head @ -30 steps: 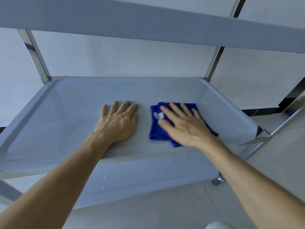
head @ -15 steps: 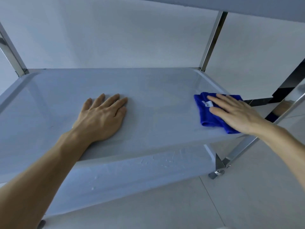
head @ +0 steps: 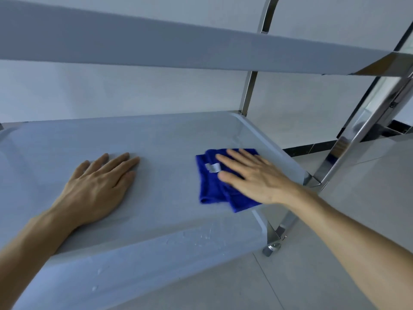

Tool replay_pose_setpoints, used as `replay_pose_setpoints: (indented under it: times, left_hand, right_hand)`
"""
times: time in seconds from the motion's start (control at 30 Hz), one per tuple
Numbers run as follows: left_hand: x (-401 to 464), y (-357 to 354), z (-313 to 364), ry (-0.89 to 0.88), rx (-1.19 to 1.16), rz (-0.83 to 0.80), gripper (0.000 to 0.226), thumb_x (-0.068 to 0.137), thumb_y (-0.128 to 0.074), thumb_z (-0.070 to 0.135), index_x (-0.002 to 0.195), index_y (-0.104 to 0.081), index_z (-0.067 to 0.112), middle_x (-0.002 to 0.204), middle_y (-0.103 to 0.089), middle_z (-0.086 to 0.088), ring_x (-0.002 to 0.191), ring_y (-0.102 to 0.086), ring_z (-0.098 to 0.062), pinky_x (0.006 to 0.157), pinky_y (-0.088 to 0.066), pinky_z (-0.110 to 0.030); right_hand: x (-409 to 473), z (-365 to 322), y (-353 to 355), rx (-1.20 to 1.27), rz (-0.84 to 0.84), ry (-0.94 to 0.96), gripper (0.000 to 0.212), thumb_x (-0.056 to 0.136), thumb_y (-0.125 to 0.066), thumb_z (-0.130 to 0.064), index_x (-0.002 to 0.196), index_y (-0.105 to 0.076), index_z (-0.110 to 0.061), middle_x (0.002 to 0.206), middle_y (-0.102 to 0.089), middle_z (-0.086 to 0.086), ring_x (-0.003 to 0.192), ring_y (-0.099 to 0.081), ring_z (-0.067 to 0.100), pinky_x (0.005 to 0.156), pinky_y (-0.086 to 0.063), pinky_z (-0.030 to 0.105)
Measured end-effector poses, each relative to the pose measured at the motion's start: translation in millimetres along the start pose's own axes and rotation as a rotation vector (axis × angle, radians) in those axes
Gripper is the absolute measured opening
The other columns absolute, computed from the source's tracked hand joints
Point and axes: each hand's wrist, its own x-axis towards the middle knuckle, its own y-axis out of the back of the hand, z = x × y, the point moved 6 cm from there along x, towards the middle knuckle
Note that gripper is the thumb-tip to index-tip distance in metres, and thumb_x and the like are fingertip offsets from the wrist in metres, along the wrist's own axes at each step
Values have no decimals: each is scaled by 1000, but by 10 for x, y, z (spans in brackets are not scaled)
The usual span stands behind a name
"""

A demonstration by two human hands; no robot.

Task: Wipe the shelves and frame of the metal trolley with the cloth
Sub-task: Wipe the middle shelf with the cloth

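Note:
A folded blue cloth (head: 212, 186) with a small white label lies on the right part of the trolley's middle shelf (head: 165, 139). My right hand (head: 252, 175) presses flat on the cloth with straight fingers and covers its right half. My left hand (head: 98, 189) rests flat, fingers straight, on the bare shelf to the left, well apart from the cloth. The upper shelf (head: 178, 48) crosses the top of the view. Shiny metal posts (head: 348, 139) of the frame rise at the right.
A lower shelf (head: 156, 260) with specks on it shows under the front edge. A castor (head: 271, 248) stands on the pale tiled floor (head: 335, 253) at the right. A white wall with a dark skirting strip is behind.
My right hand has slid the cloth back leftward from the shelf's right edge. My left hand has stayed flat in place. The view has tilted, bringing the upper shelf back in.

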Motion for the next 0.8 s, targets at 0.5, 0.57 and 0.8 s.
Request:
replay_pose_setpoints:
  times: [0.5,0.57,0.8]
  left_hand:
    - [140,208,105,-44,110,113,58,91,-14,56,135,-50,44,142,-54,15,123,-57,-23,100,-41,-40]
    - [408,288,109,-24,161,82,40,95,-29,51,132,-45,46,138,-54,17,115,-58,-22,97,-39,-41]
    - [615,-74,25,77,-3,72,55,95,-12,51,147,-28,46,159,-27,7,147,-22,-21,116,-18,-53]
  right_hand:
    - [1031,-488,5,-35,43,-22,77,89,-12,-78,157,-7,-44,169,1,-12,155,2,26,122,1,53]
    - [921,-708,-29,-34,34,65,73,92,-12,-78,157,-5,-45,168,3,-13,155,6,23,124,3,51]
    - [460,-249,-25,-1,25,70,81,79,1,-81,155,2,-50,165,8,-22,153,10,7,123,7,34]
